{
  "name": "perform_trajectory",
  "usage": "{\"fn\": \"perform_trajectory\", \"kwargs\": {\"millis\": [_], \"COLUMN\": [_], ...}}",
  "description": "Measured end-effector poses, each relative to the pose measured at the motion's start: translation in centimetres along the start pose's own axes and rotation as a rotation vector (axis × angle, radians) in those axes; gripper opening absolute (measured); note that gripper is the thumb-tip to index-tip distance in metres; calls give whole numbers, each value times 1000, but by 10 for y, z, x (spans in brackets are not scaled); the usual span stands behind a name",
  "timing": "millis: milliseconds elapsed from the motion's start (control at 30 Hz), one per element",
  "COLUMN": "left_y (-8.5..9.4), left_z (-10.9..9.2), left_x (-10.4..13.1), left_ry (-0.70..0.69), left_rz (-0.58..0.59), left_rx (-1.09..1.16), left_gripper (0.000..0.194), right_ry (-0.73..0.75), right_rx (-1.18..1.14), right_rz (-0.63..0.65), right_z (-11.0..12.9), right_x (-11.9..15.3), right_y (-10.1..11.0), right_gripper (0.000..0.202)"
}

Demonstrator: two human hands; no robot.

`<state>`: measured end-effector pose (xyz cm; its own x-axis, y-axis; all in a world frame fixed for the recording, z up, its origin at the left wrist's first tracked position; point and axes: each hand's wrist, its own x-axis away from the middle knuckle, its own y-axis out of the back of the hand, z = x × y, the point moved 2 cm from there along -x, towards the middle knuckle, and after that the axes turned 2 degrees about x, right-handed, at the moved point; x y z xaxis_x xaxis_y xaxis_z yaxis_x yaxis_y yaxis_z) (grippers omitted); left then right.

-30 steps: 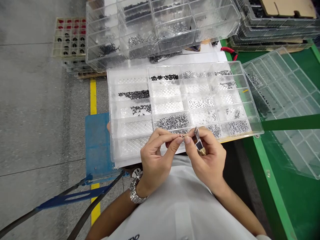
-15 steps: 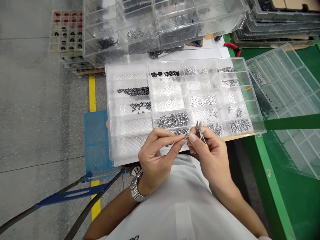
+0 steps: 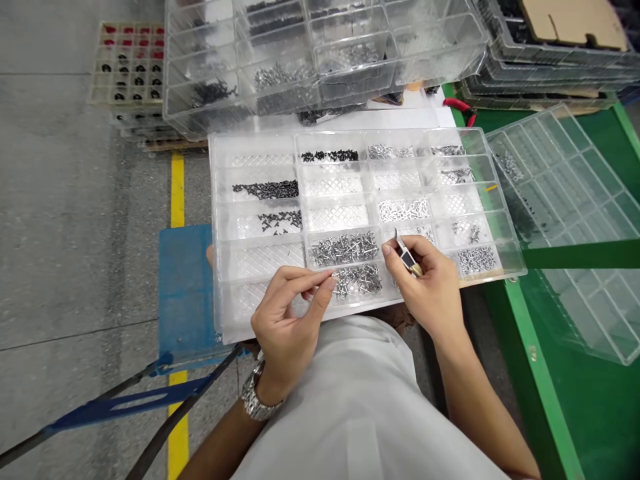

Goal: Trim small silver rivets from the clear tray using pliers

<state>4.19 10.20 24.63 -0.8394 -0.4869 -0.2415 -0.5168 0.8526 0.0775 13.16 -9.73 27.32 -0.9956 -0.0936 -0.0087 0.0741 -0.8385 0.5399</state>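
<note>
My right hand [image 3: 433, 287] is wrapped round small side cutters [image 3: 408, 259], their metal jaws pointing up and away from me. My left hand [image 3: 290, 313], a metal watch on its wrist, is pinched at thumb and forefinger; whatever sits between the fingertips is too small to make out. Both hands hover over the near edge of a clear compartment tray [image 3: 223, 240]. Silver screws [image 3: 357, 281] lie just beyond the left fingertips, with more in the compartment behind. Black screws [image 3: 273, 189] fill compartments further left.
Behind the tray stands a deeper clear bin [image 3: 200, 113] of small parts. Stacked cases [image 3: 545, 80], red-handled pliers [image 3: 463, 108] and another clear organizer [image 3: 570, 173] are on the green bench [image 3: 600, 413] side. A blue chair [image 3: 185, 287] stands left.
My hands have drawn apart: the left moved left and slightly down, while the right stayed near its place with the cutters turned. The view shifted a little.
</note>
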Motion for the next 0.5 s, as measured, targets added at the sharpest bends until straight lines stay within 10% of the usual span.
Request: {"fn": "perform_trajectory", "kwargs": {"millis": [500], "left_y": [17], "left_z": [9], "left_x": [-16], "left_ry": [-118], "left_rz": [157], "left_rx": [-302], "left_gripper": [15], "right_ry": [131], "right_rx": [268], "right_rz": [82], "right_z": [-2], "right_x": [-67], "right_y": [-39], "right_gripper": [23]}}
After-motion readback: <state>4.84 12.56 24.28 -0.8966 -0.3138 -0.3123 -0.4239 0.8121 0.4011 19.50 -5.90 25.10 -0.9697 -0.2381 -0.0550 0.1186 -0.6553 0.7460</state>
